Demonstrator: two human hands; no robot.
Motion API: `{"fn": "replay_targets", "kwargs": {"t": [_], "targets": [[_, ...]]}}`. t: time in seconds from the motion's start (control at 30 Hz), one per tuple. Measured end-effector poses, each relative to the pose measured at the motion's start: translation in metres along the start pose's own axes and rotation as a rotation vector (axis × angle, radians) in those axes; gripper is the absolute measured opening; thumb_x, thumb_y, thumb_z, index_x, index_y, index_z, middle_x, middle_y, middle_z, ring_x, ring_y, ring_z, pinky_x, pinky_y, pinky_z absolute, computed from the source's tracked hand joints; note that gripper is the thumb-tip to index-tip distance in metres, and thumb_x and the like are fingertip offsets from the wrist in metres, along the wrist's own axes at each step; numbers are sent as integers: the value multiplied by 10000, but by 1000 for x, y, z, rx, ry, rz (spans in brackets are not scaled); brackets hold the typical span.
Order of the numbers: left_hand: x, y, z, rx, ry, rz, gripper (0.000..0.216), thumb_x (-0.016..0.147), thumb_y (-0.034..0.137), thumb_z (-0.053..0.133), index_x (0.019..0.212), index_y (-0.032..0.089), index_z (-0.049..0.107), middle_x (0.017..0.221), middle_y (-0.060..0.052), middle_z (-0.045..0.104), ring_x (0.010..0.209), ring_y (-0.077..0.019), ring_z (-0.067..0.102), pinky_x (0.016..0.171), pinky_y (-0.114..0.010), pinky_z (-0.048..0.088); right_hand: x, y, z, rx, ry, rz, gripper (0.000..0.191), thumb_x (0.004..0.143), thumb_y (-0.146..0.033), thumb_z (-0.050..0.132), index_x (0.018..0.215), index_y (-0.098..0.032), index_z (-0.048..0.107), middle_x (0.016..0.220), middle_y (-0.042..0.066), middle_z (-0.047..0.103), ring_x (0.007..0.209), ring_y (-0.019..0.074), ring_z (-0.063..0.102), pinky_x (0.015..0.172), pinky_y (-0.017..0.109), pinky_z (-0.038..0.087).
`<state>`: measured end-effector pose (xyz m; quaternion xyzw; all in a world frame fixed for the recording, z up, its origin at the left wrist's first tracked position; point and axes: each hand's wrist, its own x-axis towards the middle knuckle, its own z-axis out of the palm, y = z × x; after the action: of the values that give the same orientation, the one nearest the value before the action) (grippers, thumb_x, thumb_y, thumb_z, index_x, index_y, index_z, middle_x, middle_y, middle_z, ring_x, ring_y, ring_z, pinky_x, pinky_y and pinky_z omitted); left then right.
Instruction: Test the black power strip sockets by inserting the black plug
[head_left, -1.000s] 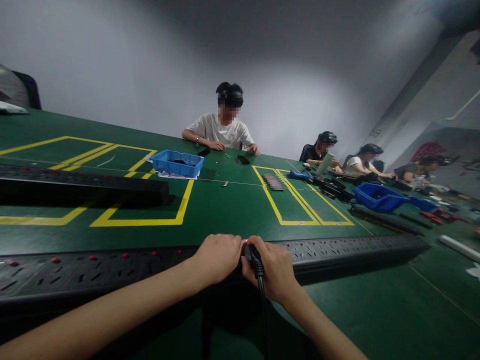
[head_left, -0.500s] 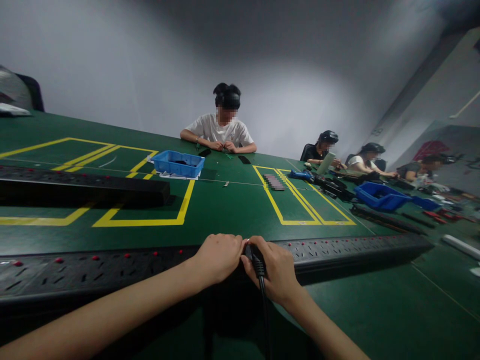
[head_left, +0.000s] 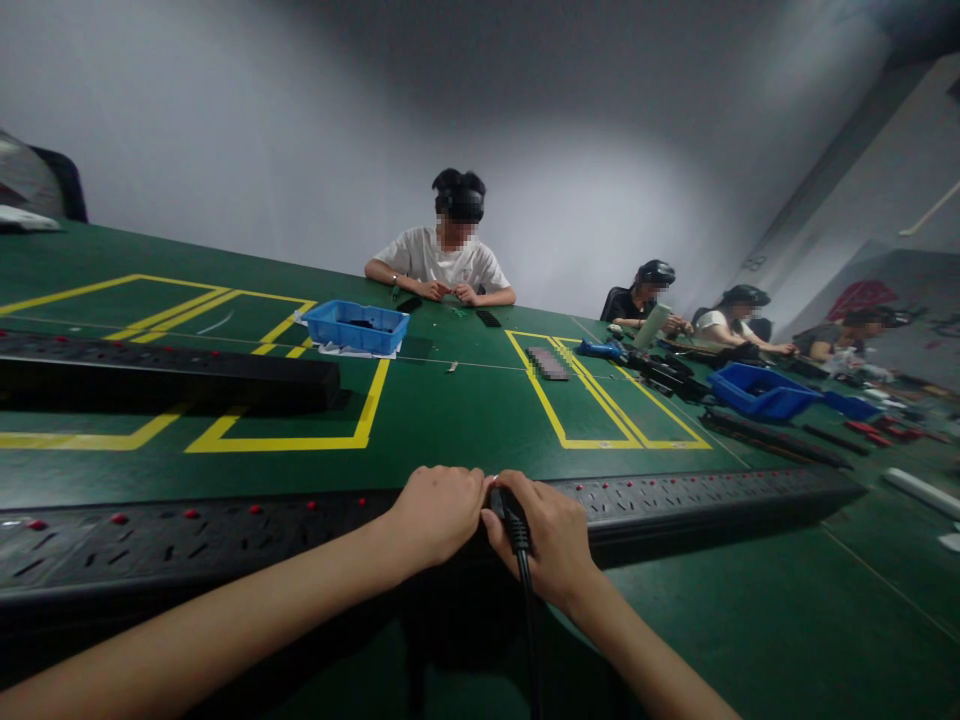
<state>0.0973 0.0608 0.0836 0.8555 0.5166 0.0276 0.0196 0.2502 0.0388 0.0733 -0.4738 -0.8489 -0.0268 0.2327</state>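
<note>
A long black power strip [head_left: 712, 493] with red switches runs across the near edge of the green table. My right hand [head_left: 551, 540] is closed round a black plug [head_left: 508, 512] whose cable [head_left: 529, 640] hangs down toward me. The plug sits at the strip's top face. My left hand [head_left: 439, 515] is curled on the strip just left of the plug, its fingers touching the right hand. What lies under the left fingers is hidden.
A second black power strip [head_left: 165, 370] lies further back on the left, across yellow floor-style markings. A blue tray [head_left: 356, 328] stands beyond it. A person in a white shirt [head_left: 442, 265] sits opposite; other people work at the right with blue bins [head_left: 757, 392] and tools.
My hands and the plug have stayed in place. The person opposite brought both hands together in front of them.
</note>
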Motion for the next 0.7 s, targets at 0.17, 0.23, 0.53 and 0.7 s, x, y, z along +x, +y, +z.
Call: {"fn": "replay_targets", "kwargs": {"t": [0.17, 0.23, 0.53, 0.7], "targets": [[-1, 1, -2, -3, -2, -16, 351, 873, 265, 222, 902, 154, 553, 809, -131, 640, 738, -271, 628, 611, -395, 473, 0, 1, -3, 27, -31, -3, 254, 819, -376, 442, 998, -202, 487, 813, 41, 599, 738, 168, 564, 656, 235, 381], [-1, 0, -1, 10, 15, 3, 357, 874, 264, 212, 909, 152, 550, 809, -129, 640, 733, -275, 627, 602, -402, 473, -1, 0, 0, 15, -20, 10, 242, 806, -346, 452, 1000, -205, 486, 814, 37, 599, 730, 168, 563, 654, 240, 379], [-1, 0, 0, 8, 13, 4, 331, 863, 235, 238, 892, 147, 556, 809, -127, 643, 739, -261, 629, 612, -385, 479, -3, -6, 13, -74, 92, 76, 192, 780, -279, 464, 952, -220, 527, 797, 28, 606, 745, 172, 567, 682, 255, 378], [-2, -1, 1, 5, 32, 5, 384, 883, 274, 194, 900, 156, 560, 797, -120, 646, 730, -273, 631, 596, -411, 479, -3, -1, 7, -22, 31, 0, 258, 799, -326, 460, 1018, -196, 503, 850, 57, 602, 778, 182, 562, 704, 261, 387]]}}
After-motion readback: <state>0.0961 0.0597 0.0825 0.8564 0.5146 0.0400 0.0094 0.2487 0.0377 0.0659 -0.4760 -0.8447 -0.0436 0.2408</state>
